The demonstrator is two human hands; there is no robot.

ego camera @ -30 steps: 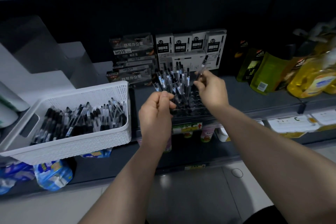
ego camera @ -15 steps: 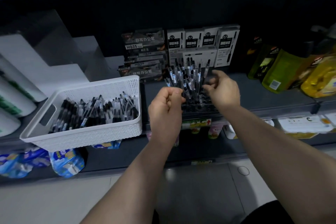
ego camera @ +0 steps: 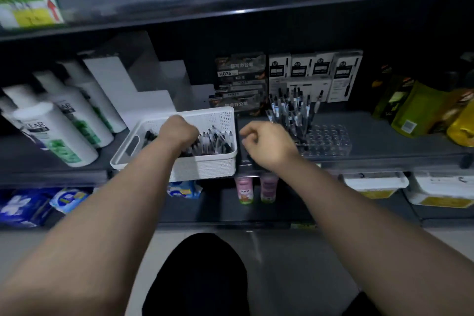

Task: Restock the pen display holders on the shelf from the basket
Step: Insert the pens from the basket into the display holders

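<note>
The dark shelf (ego camera: 384, 141) carries a white basket (ego camera: 205, 167), clear pen holder (ego camera: 325, 141) and bottles (ego camera: 64, 131).

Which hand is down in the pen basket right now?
The left hand, inside the white basket on the pens; the right hand hovers outside, beside the holder.
</note>
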